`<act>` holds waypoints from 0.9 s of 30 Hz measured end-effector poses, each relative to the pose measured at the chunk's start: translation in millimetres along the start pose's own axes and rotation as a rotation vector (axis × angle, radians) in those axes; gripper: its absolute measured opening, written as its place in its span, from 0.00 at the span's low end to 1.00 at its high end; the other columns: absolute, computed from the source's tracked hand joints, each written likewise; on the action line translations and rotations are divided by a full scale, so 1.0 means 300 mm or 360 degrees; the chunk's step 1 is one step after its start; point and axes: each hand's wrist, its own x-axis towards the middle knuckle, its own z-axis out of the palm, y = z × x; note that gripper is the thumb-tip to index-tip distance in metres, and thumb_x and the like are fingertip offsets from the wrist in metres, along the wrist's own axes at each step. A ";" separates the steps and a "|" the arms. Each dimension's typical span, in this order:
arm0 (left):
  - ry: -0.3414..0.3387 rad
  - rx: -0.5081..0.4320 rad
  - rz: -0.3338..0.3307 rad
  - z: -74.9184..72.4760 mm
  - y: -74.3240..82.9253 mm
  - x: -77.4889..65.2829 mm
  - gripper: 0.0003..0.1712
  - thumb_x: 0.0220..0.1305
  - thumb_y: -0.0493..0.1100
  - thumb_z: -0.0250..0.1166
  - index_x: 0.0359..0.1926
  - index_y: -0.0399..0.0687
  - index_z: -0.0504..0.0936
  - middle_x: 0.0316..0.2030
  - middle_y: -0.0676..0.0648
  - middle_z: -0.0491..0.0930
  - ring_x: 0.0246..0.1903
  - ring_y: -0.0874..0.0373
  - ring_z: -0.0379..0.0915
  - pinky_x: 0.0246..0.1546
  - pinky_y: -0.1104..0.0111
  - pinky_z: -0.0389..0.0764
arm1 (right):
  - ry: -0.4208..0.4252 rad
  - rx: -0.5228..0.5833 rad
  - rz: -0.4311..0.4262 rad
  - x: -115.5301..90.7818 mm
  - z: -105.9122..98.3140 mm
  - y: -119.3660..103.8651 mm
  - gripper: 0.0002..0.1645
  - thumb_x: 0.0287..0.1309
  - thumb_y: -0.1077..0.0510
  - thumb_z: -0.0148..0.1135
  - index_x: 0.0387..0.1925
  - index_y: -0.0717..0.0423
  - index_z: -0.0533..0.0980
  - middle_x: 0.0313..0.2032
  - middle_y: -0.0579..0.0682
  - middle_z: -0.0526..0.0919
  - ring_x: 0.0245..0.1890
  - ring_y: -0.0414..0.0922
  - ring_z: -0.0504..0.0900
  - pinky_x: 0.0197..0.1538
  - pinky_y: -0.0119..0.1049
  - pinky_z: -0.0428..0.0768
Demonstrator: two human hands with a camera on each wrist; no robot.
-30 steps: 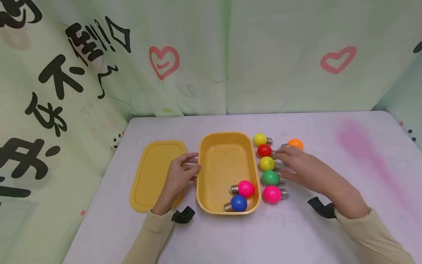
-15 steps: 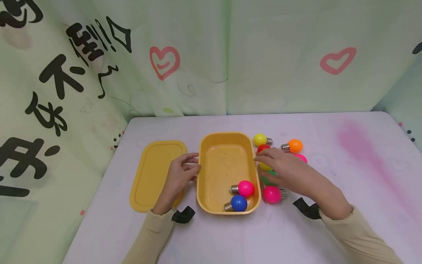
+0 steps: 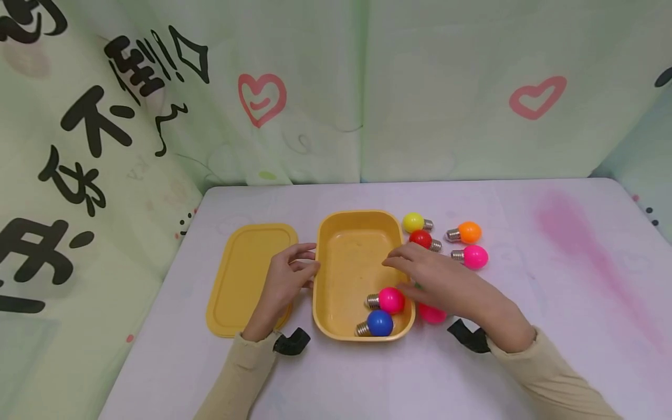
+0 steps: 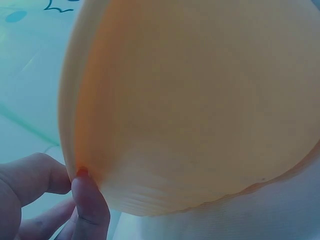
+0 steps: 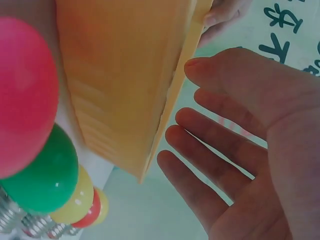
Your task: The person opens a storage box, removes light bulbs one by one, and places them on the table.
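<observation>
My left hand (image 3: 280, 286) pinches the left rim of a yellow plastic box (image 3: 352, 256) between thumb and finger, as the left wrist view shows up close. Inside the box, near its front right corner, lie a pink light bulb (image 3: 391, 300) and a blue light bulb (image 3: 380, 323). My right hand (image 3: 446, 280) hovers over the box's right rim, fingers spread and holding nothing. Beneath it, a green bulb (image 5: 45, 175) and another pink bulb (image 3: 433, 315) are partly covered in the head view. A yellow bulb (image 3: 413, 222) and a red bulb (image 3: 420, 238) lie just beyond.
A flat yellow lid (image 3: 247, 280) lies on the table left of the box. Farther right are an orange bulb (image 3: 469, 233) and a pink bulb (image 3: 476, 256). A pale green curtain (image 3: 436, 116) hangs behind the table.
My right hand has moved left from above the bulbs to the box's right rim, uncovering the orange bulb and the pink bulb behind it. The left hand stays on the rim.
</observation>
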 end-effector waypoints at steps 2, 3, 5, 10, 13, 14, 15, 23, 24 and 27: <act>0.0002 0.0003 0.0002 0.000 0.000 -0.001 0.25 0.62 0.34 0.67 0.60 0.43 0.78 0.48 0.40 0.79 0.34 0.53 0.80 0.29 0.67 0.86 | -0.0006 -0.0016 -0.0032 0.006 0.006 -0.009 0.29 0.54 0.55 0.74 0.57 0.57 0.78 0.55 0.51 0.78 0.55 0.48 0.78 0.50 0.39 0.85; 0.0003 0.0005 0.0003 0.000 -0.001 -0.001 0.24 0.61 0.34 0.67 0.60 0.43 0.78 0.47 0.40 0.79 0.34 0.53 0.80 0.29 0.66 0.86 | -0.0016 -0.0020 -0.0039 0.009 0.008 -0.014 0.28 0.54 0.55 0.73 0.57 0.56 0.78 0.55 0.51 0.78 0.54 0.48 0.78 0.50 0.39 0.85; 0.0008 0.0007 0.0002 -0.001 -0.002 0.000 0.24 0.61 0.34 0.67 0.60 0.44 0.79 0.47 0.40 0.79 0.35 0.53 0.80 0.29 0.66 0.86 | -0.0037 -0.0008 -0.0053 0.014 0.014 -0.022 0.27 0.55 0.54 0.72 0.57 0.56 0.78 0.55 0.51 0.78 0.54 0.48 0.78 0.51 0.40 0.84; 0.0015 0.0015 -0.0014 -0.002 -0.005 0.000 0.23 0.61 0.34 0.67 0.59 0.45 0.79 0.47 0.41 0.80 0.35 0.52 0.80 0.30 0.66 0.86 | -0.0115 0.0043 -0.0055 0.028 0.027 -0.040 0.26 0.58 0.53 0.70 0.57 0.56 0.78 0.55 0.52 0.78 0.55 0.49 0.78 0.53 0.41 0.84; 0.0017 0.0028 -0.0015 -0.001 -0.007 0.001 0.23 0.61 0.35 0.67 0.58 0.45 0.79 0.46 0.41 0.80 0.35 0.52 0.80 0.30 0.66 0.86 | -0.0173 0.0062 -0.0043 0.033 0.032 -0.048 0.27 0.59 0.51 0.69 0.58 0.57 0.78 0.55 0.53 0.79 0.55 0.50 0.78 0.54 0.43 0.83; 0.0017 0.0028 -0.0014 -0.001 -0.007 0.002 0.23 0.61 0.35 0.67 0.58 0.45 0.80 0.46 0.41 0.80 0.35 0.52 0.80 0.30 0.66 0.86 | -0.0189 0.0068 -0.0038 0.035 0.033 -0.050 0.27 0.59 0.51 0.69 0.58 0.56 0.78 0.56 0.53 0.79 0.55 0.50 0.78 0.54 0.43 0.83; 0.0016 0.0031 -0.0012 0.000 -0.007 0.002 0.23 0.61 0.35 0.67 0.58 0.45 0.80 0.46 0.41 0.80 0.35 0.52 0.80 0.30 0.66 0.86 | -0.0200 0.0076 -0.0037 0.036 0.035 -0.052 0.27 0.59 0.51 0.69 0.58 0.56 0.78 0.55 0.53 0.79 0.55 0.50 0.79 0.53 0.43 0.84; 0.0012 0.0024 -0.0006 -0.001 -0.005 0.001 0.23 0.61 0.36 0.67 0.59 0.45 0.80 0.47 0.41 0.80 0.35 0.52 0.80 0.30 0.67 0.86 | -0.0199 0.0030 -0.0119 0.041 0.055 -0.057 0.26 0.55 0.52 0.72 0.55 0.56 0.80 0.52 0.52 0.81 0.51 0.48 0.81 0.51 0.40 0.85; 0.0012 0.0024 -0.0008 -0.001 -0.004 0.001 0.23 0.61 0.36 0.67 0.59 0.46 0.80 0.47 0.41 0.80 0.35 0.52 0.80 0.30 0.67 0.86 | -0.0195 0.0020 -0.0131 0.042 0.058 -0.057 0.26 0.55 0.52 0.72 0.55 0.56 0.80 0.51 0.51 0.81 0.51 0.48 0.81 0.51 0.40 0.85; 0.0010 0.0016 -0.0013 -0.001 -0.003 -0.001 0.23 0.62 0.36 0.67 0.58 0.46 0.80 0.47 0.41 0.80 0.35 0.52 0.80 0.30 0.67 0.86 | -0.0169 -0.0021 -0.0187 0.045 0.067 -0.054 0.24 0.54 0.55 0.73 0.53 0.57 0.81 0.49 0.51 0.81 0.49 0.48 0.82 0.51 0.40 0.84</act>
